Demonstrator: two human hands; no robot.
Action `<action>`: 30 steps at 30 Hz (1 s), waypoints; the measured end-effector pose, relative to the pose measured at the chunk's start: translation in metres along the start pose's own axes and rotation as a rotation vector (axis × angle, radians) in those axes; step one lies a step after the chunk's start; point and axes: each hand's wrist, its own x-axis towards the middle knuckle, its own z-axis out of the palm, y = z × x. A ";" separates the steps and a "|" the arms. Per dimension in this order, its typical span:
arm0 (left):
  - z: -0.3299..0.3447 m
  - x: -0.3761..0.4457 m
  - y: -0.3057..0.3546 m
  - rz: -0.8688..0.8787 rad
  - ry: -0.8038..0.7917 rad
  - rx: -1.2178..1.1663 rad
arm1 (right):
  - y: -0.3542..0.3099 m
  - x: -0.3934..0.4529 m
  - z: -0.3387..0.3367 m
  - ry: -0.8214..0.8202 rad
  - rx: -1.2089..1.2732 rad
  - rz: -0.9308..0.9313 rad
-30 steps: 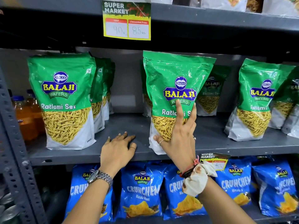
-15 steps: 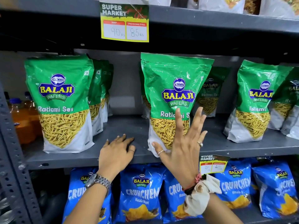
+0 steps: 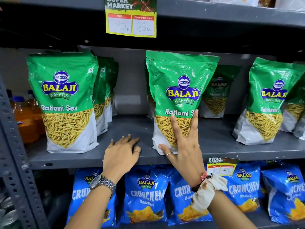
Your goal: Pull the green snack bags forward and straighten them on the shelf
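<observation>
since the earlier frame, the right hand [image 3: 184, 147] has returned from a lifted, splayed pose to lie against the middle green bag [image 3: 179, 90], fingers [image 3: 194, 123] spread wide and flat on its lower front, thumb at the bottom left corner; it presses rather than grips. left hand [image 3: 123, 153] remains palm down on the bare grey shelf [image 3: 214, 146] just left of that bag, fingers loosely extended, holding nothing. middle green bag stands upright near the front edge, slightly tilted. left green bag [image 3: 64, 100] stands upright at the front, with further green bags [image 3: 105, 90] lined up behind it. right green bag [image 3: 267, 103] stands further back, leaning, with another one [image 3: 217, 95] deep behind the middle bag. a watch [image 3: 103, 183] circles the left wrist; a pale scrunchie [image 3: 206, 190] circles the right. blue snack bags [image 3: 146, 194] fill the shelf below; a yellow price tag [image 3: 131, 19] hangs above; orange bottles [image 3: 26, 119] stand at far left.
</observation>
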 end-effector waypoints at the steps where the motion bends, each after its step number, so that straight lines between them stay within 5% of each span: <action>1: 0.000 0.000 0.000 -0.002 -0.005 -0.002 | 0.001 0.001 0.002 0.002 0.006 -0.001; 30: -0.006 -0.001 0.005 -0.012 -0.048 -0.010 | 0.000 0.016 0.020 0.108 0.058 0.077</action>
